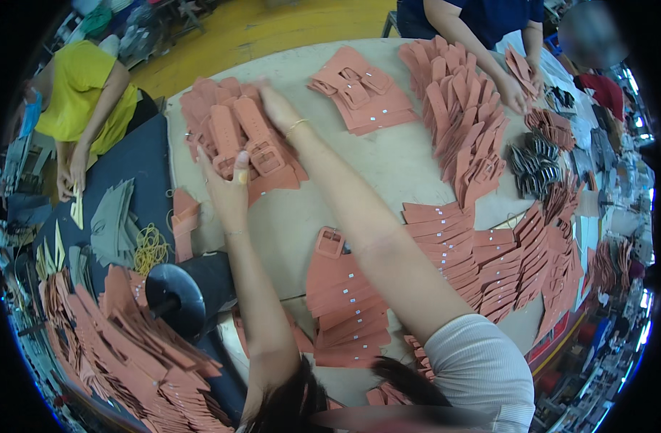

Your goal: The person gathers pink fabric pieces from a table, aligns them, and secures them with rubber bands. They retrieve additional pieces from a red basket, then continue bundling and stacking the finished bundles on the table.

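A stack of salmon-coloured, leather-like pieces with straps and covered buckles (pixel 226 130) lies at the far left of the table, between my two hands. My left hand (pixel 227 180) grips its near left edge, the thumb on top beside a buckle and the fingers along the side. A yellowish patch shows on that thumb. My right hand (pixel 276 108) is against the far right side of the same stack, its fingers slightly blurred and partly hidden. To the right of them lies a smaller stack of buckled pieces (pixel 377 115).
Overlapping rows of salmon pieces (pixel 460 115) cover the table's right side, with more near me (pixel 348 303). A dark cylinder (pixel 193 289) stands at the left, by grey-green pieces (pixel 114 224) and yellow bands (pixel 151 249). Two co-workers handle pieces at far left and far right.
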The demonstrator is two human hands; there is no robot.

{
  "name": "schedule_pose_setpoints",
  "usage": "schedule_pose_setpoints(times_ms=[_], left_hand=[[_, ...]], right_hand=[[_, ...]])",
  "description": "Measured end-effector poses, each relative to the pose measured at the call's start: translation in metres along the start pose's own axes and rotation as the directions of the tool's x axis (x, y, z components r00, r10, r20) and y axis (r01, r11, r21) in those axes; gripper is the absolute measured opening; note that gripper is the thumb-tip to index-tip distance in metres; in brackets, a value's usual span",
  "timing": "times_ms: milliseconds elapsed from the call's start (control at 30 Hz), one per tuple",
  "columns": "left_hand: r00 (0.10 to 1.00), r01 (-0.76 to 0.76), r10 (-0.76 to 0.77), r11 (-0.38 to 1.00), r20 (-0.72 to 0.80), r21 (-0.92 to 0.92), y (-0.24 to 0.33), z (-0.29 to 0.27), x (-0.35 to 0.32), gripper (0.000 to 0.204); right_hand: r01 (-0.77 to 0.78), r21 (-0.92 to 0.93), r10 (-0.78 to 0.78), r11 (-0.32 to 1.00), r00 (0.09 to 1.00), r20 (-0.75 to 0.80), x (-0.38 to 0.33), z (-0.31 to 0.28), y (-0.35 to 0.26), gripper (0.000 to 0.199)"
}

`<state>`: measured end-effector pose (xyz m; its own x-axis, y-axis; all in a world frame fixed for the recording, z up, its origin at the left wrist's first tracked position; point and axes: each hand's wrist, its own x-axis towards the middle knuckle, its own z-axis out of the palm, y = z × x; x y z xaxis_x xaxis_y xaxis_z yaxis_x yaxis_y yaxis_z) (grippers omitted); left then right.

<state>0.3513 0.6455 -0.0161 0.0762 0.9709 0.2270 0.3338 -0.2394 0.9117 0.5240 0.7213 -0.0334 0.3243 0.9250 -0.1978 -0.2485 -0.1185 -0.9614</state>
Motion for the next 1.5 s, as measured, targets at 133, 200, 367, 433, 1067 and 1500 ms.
schedule_pose_setpoints(times_ms=[133, 200, 367, 433, 1067, 1500], left_hand=[[0.998, -0.021, 0.028, 0.994, -0.065, 0.106, -0.009, 0.002, -0.006, 0.096], [0.981, -0.11, 0.131, 0.983, -0.143, 0.149, -0.013, -0.003, -0.004, 0.093], [0.95, 0.048, 0.01, 0.983, -0.313, 0.177, -0.018, -0.017, -0.003, 0.085], [0.937, 0.028, 0.054, 0.973, -0.345, 0.23, -0.017, -0.013, -0.002, 0.083], [0.773, -0.594, 0.626, 0.657, 0.103, 0.465, 0.162, -0.031, -0.142, 0.075], [0.95, -0.115, -0.031, 0.891, 0.312, 0.439, 0.131, -0.292, -0.422, 0.05]], right_hand=[[0.164, -0.309, -0.176, 0.937, 0.984, -0.013, -0.017, 0.008, 0.002, 0.062], [0.161, -0.271, -0.163, 0.949, 0.987, 0.015, -0.029, 0.021, 0.002, 0.061], [0.322, -0.27, -0.338, 0.907, 0.941, -0.013, -0.035, 0.055, 0.012, 0.057], [0.304, -0.263, -0.309, 0.916, 0.951, 0.026, -0.033, 0.047, 0.012, 0.054], [0.062, -0.34, 0.01, 0.938, 0.978, 0.206, -0.527, -0.062, -0.049, 0.023], [-0.221, 0.932, -0.315, 0.289, 0.897, 0.31, -0.68, -0.147, -0.113, 0.056]])
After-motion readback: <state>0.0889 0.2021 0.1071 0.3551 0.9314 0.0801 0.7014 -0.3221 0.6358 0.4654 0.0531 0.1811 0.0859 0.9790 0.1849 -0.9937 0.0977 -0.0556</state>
